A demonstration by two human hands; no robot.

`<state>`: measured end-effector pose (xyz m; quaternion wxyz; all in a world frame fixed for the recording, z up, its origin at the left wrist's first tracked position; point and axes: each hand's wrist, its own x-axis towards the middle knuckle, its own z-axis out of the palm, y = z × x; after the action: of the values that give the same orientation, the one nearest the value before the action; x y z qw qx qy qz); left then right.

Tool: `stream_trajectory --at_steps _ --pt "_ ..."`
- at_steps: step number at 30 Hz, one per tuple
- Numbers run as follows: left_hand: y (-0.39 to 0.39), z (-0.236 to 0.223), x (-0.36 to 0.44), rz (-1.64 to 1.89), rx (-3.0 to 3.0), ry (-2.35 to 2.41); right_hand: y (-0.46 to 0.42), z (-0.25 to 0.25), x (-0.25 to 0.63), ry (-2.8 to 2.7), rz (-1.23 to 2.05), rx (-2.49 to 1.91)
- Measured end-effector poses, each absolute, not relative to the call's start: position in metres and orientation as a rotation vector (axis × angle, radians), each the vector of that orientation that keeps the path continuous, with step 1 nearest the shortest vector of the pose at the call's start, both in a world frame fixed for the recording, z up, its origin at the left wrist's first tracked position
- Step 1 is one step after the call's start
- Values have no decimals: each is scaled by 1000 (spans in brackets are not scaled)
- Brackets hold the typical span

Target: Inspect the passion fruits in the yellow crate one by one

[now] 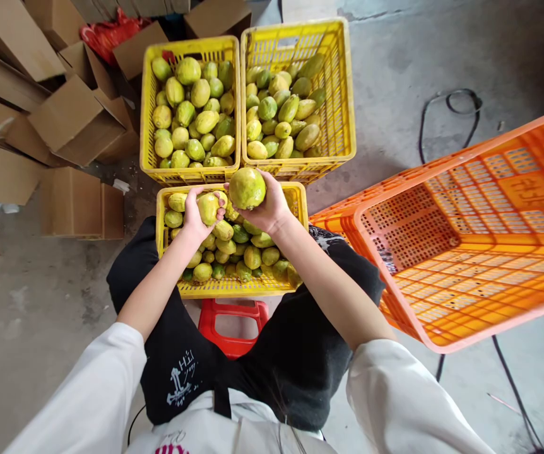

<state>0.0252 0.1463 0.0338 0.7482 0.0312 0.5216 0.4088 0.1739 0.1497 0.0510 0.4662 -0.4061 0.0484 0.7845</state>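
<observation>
My left hand [195, 214] is closed around a yellow-green fruit [208, 208] above the near yellow crate [227, 290], which holds several such fruits. My right hand [267, 211] grips a larger green-yellow fruit [247, 188] just over that crate's far rim. The two hands almost touch. Beyond them stand two more yellow crates, a left one [145, 113] and a right one [342, 94], both filled with the same fruits.
An empty orange crate [466, 252] lies tilted at my right. A red stool [231, 321] shows between my knees. Cardboard boxes [70, 120] pile up at the left. A black cable [447, 107] lies on the concrete floor.
</observation>
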Motion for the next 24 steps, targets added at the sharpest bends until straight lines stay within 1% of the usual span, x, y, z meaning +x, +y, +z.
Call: stream_trajectory --at_steps 7,16,24 --pt "151 27 24 998 41 1067 153 30 176 112 1889 -977" --pt "151 19 25 966 105 1131 151 59 175 109 1865 -979" --pt "148 19 26 1016 63 1128 149 43 178 91 1999 -878"
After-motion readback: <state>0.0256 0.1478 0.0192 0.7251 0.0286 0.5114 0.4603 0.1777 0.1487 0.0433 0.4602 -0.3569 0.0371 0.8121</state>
